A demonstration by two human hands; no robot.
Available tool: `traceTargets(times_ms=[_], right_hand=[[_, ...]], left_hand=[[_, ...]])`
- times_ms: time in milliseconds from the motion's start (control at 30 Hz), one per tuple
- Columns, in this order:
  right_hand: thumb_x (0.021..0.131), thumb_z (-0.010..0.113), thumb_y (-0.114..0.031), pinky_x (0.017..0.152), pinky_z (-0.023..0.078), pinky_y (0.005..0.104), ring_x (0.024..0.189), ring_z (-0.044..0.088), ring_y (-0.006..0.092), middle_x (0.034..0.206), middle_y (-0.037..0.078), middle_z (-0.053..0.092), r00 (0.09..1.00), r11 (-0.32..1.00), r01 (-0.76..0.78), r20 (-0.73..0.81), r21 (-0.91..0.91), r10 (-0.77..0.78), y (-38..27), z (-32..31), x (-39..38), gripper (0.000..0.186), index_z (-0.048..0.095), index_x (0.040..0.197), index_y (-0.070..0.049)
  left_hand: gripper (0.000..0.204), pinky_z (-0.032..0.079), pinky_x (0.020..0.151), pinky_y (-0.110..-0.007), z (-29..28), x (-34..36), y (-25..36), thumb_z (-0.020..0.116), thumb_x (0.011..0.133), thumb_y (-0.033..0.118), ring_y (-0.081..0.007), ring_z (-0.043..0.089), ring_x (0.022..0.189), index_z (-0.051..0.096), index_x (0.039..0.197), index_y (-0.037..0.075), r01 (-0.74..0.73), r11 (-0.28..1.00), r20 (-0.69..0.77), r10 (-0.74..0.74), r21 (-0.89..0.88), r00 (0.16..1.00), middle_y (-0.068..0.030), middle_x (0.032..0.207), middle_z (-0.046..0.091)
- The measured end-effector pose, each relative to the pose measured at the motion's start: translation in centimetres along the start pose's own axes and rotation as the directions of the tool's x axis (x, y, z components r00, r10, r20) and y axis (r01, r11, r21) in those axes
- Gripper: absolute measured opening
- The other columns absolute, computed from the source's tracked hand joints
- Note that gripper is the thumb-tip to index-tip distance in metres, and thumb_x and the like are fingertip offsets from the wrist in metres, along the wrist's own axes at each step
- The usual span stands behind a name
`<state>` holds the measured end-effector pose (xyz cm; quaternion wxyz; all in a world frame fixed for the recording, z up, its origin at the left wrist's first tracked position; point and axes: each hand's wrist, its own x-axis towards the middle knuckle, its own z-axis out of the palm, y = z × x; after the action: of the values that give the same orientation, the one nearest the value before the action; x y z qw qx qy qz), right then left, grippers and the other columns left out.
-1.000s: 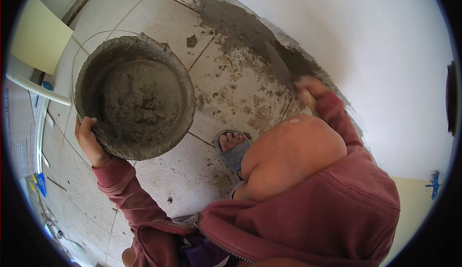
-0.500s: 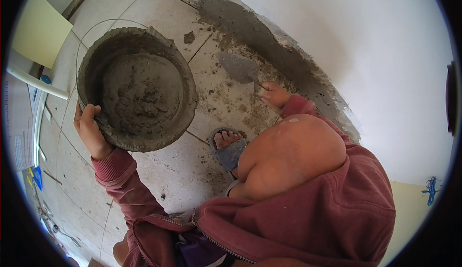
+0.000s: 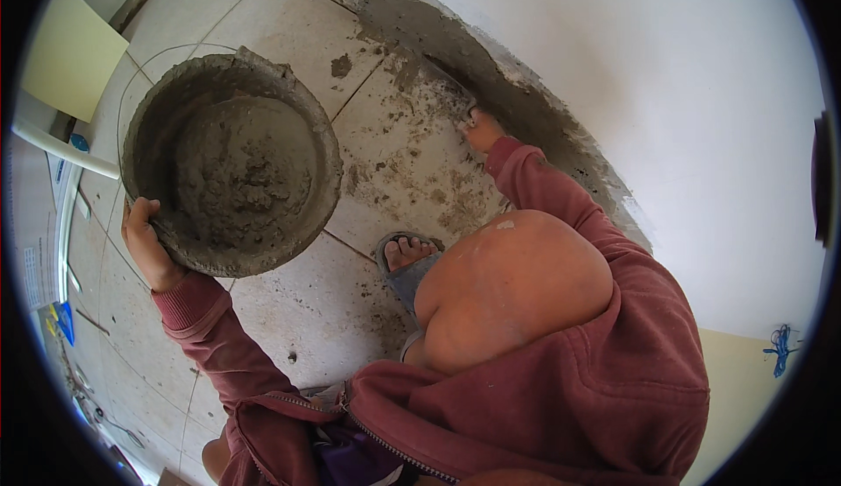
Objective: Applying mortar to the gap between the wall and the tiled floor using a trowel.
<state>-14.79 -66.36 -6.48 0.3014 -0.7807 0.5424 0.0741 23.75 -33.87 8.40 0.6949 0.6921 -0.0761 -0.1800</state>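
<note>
My left hand (image 3: pixel 151 245) grips the near left rim of a mortar-caked bucket (image 3: pixel 317 149), thumb over the edge. Wet grey mortar (image 3: pixel 254 166) lies inside, and a thin wire handle arcs past the bucket's far left side. At the foot of the wall, my right hand (image 3: pixel 484 131) is closed round the handle of a trowel (image 3: pixel 448 76). The blade is seen nearly edge-on against the band of wet mortar (image 3: pixel 491 74) along the wall base. Most of the handle is hidden in my fingers.
Mortar crumbs and smears litter the floor tiles (image 3: pixel 289 320) between bucket and wall. My sandalled foot (image 3: pixel 407 263) and bent knee are close by. A pale yellow panel (image 3: pixel 70 52) and a white tube (image 3: pixel 66 149) stand at the left. Blue cord (image 3: pixel 780 350) hangs at the far right.
My right hand has moved forward to the wall base, and the trowel has turned from flat over the floor to edge-on at the mortar band. The bucket appears slightly further left.
</note>
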Motion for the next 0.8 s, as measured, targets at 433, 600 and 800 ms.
traceTargets(times_ms=[433, 600, 800], right_hand=[[0.075, 0.057, -0.015, 0.059, 0.042, 0.0318, 0.065, 0.050, 0.0148, 0.071, 0.014, 0.053, 0.936, 0.829, 0.260, -0.341, 0.495, -0.089, -1.8, -3.2, -5.7, 0.030, 0.051, 0.097, 0.004], [0.075, 0.056, -0.020, 0.061, 0.044, 0.0371, 0.068, 0.056, 0.0261, 0.074, 0.016, 0.057, 0.891, 0.967, 0.166, -0.451, 0.195, -0.062, -0.5, -2.2, -8.3, 0.035, 0.048, 0.101, 0.002], [0.075, 0.055, -0.025, 0.061, 0.042, 0.0417, 0.076, 0.053, 0.0405, 0.079, 0.023, 0.056, 0.953, 0.953, -0.036, -0.298, -0.299, -0.057, 3.0, -0.8, -7.8, 0.037, 0.047, 0.102, -0.001]], left_hand=[[0.010, 0.032, 0.061, -0.023, -1.3, 1.1, -0.6, 0.045, 0.071, 0.007, -0.0092, 0.036, 0.061, 0.042, 0.063, 0.002, 0.011, 0.999, -0.061, -0.008, 0.042, 0.998, 0.0010, 0.064, 0.039], [0.011, 0.033, 0.061, -0.023, -2.4, 1.9, -1.2, 0.046, 0.072, 0.010, -0.0091, 0.038, 0.062, 0.044, 0.063, 0.003, 0.044, 0.998, -0.026, -0.045, -0.036, 0.999, 0.0014, 0.064, 0.041], [0.015, 0.037, 0.064, -0.022, -4.3, 2.7, -2.0, 0.048, 0.075, 0.017, -0.0099, 0.045, 0.065, 0.050, 0.068, 0.003, 0.171, 0.965, 0.024, -0.169, -0.201, 0.985, -0.0003, 0.068, 0.048]])
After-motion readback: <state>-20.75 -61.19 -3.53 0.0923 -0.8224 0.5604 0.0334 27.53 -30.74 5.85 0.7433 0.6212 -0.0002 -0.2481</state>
